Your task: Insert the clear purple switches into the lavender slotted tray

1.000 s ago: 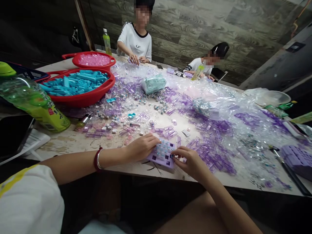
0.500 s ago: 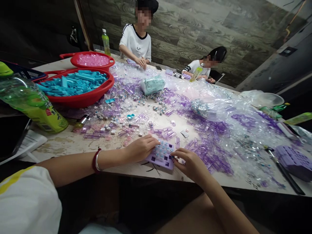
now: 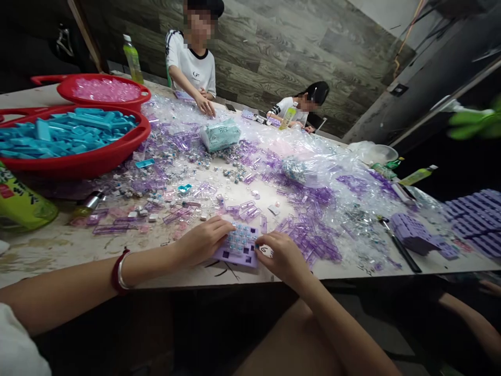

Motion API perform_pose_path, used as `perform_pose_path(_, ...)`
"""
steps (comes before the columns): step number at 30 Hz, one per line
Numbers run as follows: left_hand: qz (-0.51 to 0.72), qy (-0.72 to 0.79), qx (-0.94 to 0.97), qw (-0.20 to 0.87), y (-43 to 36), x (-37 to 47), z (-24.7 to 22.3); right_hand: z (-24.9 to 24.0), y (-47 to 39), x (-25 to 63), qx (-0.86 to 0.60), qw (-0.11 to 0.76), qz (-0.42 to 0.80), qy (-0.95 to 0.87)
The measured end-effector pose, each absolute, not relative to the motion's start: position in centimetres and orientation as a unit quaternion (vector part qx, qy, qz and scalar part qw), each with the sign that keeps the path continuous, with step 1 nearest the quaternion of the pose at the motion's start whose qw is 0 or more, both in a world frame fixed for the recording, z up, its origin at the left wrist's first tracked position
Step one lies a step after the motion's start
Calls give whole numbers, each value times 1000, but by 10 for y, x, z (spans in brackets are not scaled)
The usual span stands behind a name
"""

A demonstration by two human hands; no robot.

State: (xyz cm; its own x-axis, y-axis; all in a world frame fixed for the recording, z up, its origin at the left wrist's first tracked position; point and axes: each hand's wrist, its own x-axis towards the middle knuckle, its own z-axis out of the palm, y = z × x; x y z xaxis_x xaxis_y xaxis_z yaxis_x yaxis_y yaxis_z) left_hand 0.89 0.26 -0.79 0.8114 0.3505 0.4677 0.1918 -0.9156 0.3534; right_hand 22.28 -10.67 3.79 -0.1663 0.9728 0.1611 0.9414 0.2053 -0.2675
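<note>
A light-purple keypad case [image 3: 237,257] lies near the table's front edge. Several pale blue-and-white key switches [image 3: 239,239] sit in its square openings; other openings are dark, mostly along its right and front sides. My left hand [image 3: 209,237] rests at the case's left and back side, its fingers together and holding it against the table. At the right edge, my right hand [image 3: 279,253] is closed, thumb and forefinger pinched close to an opening. Whatever is between those fingertips is too small to make out.
Purple clear plastic pieces [image 3: 313,237] lie heaped behind and right. Red baskets hold blue pieces [image 3: 66,133] and pink pieces [image 3: 105,90]. A bottle [image 3: 23,201] stands left. Right are a black-handled tool [image 3: 403,250] and stacked purple cases [image 3: 475,219]. Two people [image 3: 195,68] sit opposite.
The view has swung right, so everything sits further left and more stacked cases show. Both hands stay at the keypad case. The co-worker opposite has moved a hand over the pile.
</note>
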Motion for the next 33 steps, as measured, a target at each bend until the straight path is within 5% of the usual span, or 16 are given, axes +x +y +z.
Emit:
perform_pose_path(13,275,151,937,154,2,10,-5,31,-108,215,-628,262,156,-716)
perform_pose_path(33,283,175,919,213,1,9,-5,25,-109,203,-632,274,147,-710)
